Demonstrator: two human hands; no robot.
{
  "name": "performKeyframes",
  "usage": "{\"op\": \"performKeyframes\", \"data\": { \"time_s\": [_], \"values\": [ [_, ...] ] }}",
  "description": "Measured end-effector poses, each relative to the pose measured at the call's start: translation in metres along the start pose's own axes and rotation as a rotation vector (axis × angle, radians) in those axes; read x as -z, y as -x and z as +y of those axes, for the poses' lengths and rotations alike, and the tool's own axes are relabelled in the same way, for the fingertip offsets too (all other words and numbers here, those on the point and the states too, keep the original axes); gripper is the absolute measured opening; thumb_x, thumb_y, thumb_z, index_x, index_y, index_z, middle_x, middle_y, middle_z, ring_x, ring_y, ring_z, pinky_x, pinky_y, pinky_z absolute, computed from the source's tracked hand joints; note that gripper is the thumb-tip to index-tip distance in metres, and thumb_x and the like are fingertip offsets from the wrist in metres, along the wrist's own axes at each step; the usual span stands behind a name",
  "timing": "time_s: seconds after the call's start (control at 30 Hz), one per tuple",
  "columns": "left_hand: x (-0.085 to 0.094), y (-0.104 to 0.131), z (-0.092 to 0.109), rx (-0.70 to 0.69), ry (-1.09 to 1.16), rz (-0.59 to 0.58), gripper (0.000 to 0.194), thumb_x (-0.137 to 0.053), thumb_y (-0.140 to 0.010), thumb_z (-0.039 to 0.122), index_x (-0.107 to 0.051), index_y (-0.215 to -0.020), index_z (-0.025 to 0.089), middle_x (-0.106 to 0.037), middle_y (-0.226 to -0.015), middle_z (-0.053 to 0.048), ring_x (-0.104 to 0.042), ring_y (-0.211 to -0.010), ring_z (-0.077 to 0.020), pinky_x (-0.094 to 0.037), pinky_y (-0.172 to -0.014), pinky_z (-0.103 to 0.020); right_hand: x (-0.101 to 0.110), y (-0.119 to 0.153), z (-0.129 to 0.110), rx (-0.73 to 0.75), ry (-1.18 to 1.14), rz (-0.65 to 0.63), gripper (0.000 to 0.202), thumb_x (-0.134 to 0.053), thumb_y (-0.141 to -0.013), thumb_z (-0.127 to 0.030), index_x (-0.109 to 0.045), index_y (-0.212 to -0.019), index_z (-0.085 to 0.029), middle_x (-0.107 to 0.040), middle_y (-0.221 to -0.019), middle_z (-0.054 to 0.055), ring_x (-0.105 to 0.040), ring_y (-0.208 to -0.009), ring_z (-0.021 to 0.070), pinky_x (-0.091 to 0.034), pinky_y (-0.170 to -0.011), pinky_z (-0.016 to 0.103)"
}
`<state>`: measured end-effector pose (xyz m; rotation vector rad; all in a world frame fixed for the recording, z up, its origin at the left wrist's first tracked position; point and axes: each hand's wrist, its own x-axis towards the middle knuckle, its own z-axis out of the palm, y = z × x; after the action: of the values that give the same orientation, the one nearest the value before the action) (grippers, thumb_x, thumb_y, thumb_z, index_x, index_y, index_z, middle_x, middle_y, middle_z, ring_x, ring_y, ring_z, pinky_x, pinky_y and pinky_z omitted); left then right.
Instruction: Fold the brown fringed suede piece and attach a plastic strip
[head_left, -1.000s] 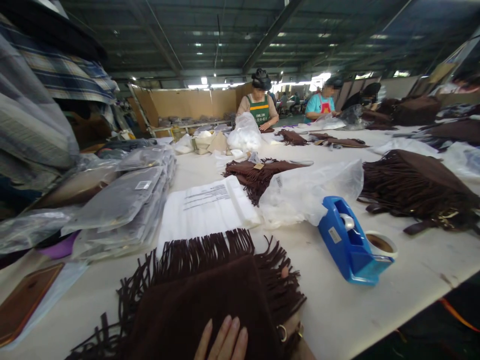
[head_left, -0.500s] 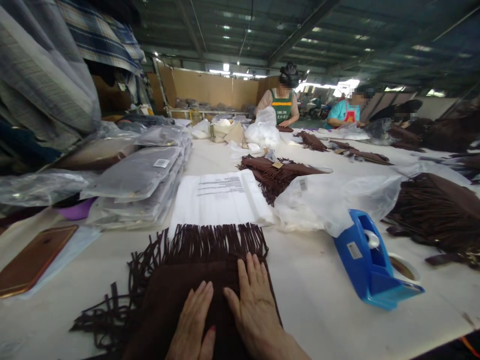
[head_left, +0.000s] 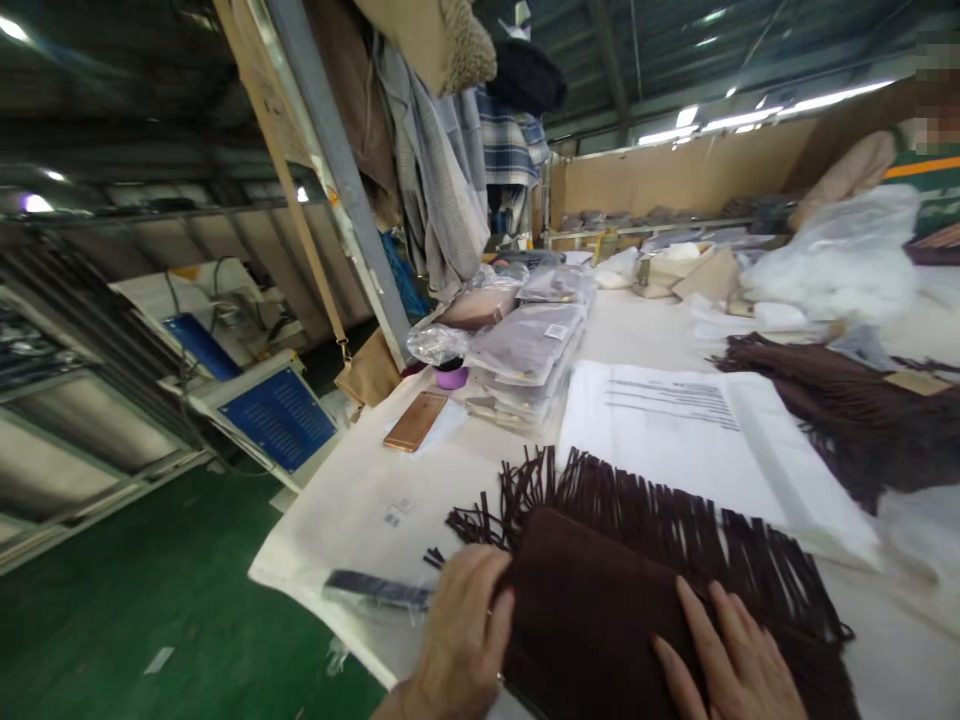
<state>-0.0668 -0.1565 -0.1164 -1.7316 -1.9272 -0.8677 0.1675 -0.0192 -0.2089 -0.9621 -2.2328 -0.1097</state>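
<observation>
A folded dark brown scarf [head_left: 592, 610] lies on the table in front of me, its long fringe pointing away. At its left edge is my left hand [head_left: 461, 625], fingers curled and thumb bent in against the fabric; the fingertips are partly hidden. My right hand [head_left: 731, 660] rests flat on top of the scarf, fingers spread. Just beyond the fringe lies a white printed bag [head_left: 660, 410]. A dark strip in clear plastic [head_left: 379, 590] sits left of my left hand.
Stacked bagged goods [head_left: 525, 345] and a phone [head_left: 416, 420] are on the table's left side. More brown fringed scarves [head_left: 862, 400] lie at the right. Garments [head_left: 442, 150] hang beside a metal post [head_left: 337, 180]. A co-worker's sleeve [head_left: 847, 180] shows far right.
My view has swung left, bringing the table's left edge and green floor into sight. My left hand has moved from flat on the scarf to its left edge and curled.
</observation>
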Motion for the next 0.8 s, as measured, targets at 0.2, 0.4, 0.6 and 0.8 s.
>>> {"op": "performKeyframes", "data": {
  "time_s": [0.2, 0.4, 0.6, 0.8],
  "values": [
    [0.044, 0.041, -0.067, -0.017, -0.251, -0.15, 0.035, -0.04, -0.093, 0.044, -0.053, -0.107, 0.015, -0.064, -0.088, -0.008, -0.061, -0.08, -0.02, -0.049, -0.07, -0.032, 0.004, -0.001, -0.005, -0.043, -0.009, -0.039, 0.05, -0.041, -0.085, -0.041, -0.05, -0.128, -0.017, -0.052, -0.129, 0.017, -0.037, -0.128, 0.0384, -0.037, -0.096, 0.06],
    [0.059, 0.052, -0.062, 0.016, -0.051, -0.518, 0.008, -0.053, -0.085, 0.028, -0.055, -0.089, 0.021, -0.06, -0.079, -0.002, -0.054, -0.073, -0.0183, -0.044, -0.065, -0.028, 0.01, -0.002, -0.001, 0.04, 0.006, -0.092, 0.041, -0.04, -0.085, -0.035, -0.057, -0.119, -0.02, -0.054, -0.127, 0.014, -0.032, -0.131, 0.0372, -0.034, -0.099, 0.061],
    [0.061, 0.052, -0.035, 0.747, 0.533, -0.784, 0.018, -0.057, -0.067, 0.026, -0.052, -0.084, 0.018, -0.056, -0.077, -0.001, -0.052, -0.07, -0.015, -0.041, -0.064, -0.026, 0.006, -0.001, -0.005, -0.033, 0.034, -0.059, 0.046, -0.04, -0.086, -0.037, -0.052, -0.126, -0.016, -0.053, -0.128, 0.016, -0.035, -0.129, 0.0372, -0.036, -0.098, 0.059],
    [0.04, 0.02, -0.011, 1.227, 0.945, -0.748, 0.064, -0.057, -0.058, 0.075, -0.059, -0.073, 0.013, -0.054, -0.061, -0.002, -0.049, -0.056, -0.0134, -0.034, -0.052, -0.024, 0.012, -0.003, 0.005, 0.018, -0.026, -0.12, 0.05, -0.037, -0.087, -0.042, -0.048, -0.13, -0.019, -0.054, -0.128, 0.015, -0.041, -0.125, 0.0374, -0.04, -0.094, 0.058]
  ]
}}
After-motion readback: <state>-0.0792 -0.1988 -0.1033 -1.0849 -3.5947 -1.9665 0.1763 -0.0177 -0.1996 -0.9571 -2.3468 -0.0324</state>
